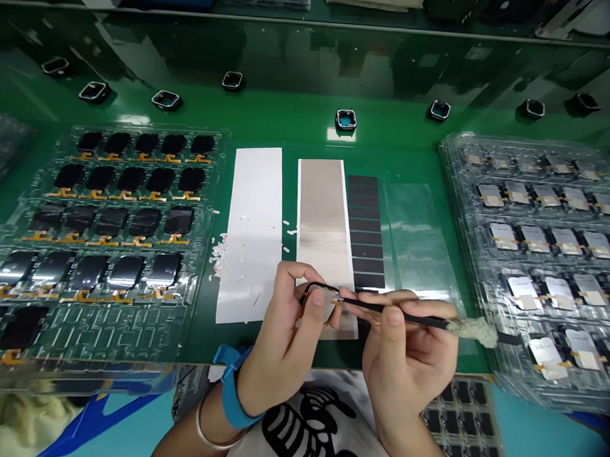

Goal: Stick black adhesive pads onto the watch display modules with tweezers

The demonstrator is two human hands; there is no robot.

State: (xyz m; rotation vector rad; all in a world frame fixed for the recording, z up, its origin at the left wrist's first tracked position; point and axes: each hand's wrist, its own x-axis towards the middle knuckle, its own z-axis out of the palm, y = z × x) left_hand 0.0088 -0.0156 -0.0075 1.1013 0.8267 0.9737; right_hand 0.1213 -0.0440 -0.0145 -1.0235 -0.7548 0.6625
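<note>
My left hand (292, 328) pinches a small watch screen (327, 306) between thumb and fingers, its silvery back facing up and a dark rim showing along its top. Closed around slim black tweezers (406, 317) is my right hand (410, 355). Pale, frayed wrapping covers the tweezers near their rear end, and their tip touches or nearly touches the screen's right edge. Both hands are above the lower end of a grey-brown strip sheet (323, 209). Fingers hide part of the screen.
A clear tray (205, 232) of dark screens lies left; another tray (476, 261) holds silver-backed ones at right. Between them are a white sheet (255, 213) with scraps, black adhesive pieces (365, 230) and clear film (420, 226). Several watch frames (345, 120) line the back.
</note>
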